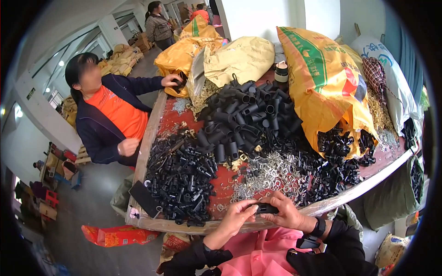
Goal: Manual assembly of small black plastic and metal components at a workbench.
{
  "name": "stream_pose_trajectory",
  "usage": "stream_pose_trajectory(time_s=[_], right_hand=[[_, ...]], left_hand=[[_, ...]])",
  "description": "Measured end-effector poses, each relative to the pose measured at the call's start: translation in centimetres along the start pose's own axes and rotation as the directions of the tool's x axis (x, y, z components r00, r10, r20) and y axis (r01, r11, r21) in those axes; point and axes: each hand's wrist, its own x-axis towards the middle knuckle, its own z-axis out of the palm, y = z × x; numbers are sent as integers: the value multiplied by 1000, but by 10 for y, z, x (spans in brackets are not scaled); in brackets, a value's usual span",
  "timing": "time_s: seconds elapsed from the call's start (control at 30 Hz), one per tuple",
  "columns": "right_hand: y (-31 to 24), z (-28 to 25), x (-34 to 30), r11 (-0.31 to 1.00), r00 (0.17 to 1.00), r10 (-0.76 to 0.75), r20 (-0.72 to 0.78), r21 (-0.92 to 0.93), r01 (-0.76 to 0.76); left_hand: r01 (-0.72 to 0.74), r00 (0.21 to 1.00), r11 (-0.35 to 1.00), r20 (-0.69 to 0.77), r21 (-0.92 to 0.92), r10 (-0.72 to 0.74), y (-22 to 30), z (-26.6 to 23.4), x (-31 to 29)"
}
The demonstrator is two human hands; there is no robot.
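Note:
Between my hands, above the table's near edge, is a short black plastic tube-shaped part [267, 208]. My left hand [235, 218] is closed, pinching its left end between thumb and fingers. My right hand [286, 213] is curled around its right end. Small silver metal clips [271, 172] lie scattered just beyond my hands. To their left is a heap of small black plastic fittings [184, 184], with another heap of black parts [334, 172] on the right. Behind the clips rises a large pile of black plastic tubes [246, 110].
A co-worker [113, 108] sits at the left, one hand at a yellow sack. A big yellow woven sack [322, 83] stands on the red table [223, 186], spilling black parts. Brass-coloured pieces [200, 97] lie behind. A dark phone-like slab [144, 198] rests at the near-left corner.

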Motion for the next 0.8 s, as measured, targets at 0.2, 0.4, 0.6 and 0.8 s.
stream_pose_trajectory(time_s=[0.2, 0.4, 0.6, 0.8], right_hand=[[-1, -4, 14, 1000, 1000, 1, -4, -2, -1], [-15, -4, 29, 963, 982, -188, -15, -199, 182], [-4, -8, 37, 899, 970, -212, 114, -365, 240], [20, 4, 31, 923, 974, -191, 124, -314, 221]], left_hand=[[-70, 997, 991, 53, 111, 65, 26, -6, -3], [314, 911, 817, 395, -484, -115, 39, 0, 4], [433, 884, 658, 433, -616, -177, 45, 8, 20], [363, 931, 794, 158, -487, -329, 38, 16, 28]])
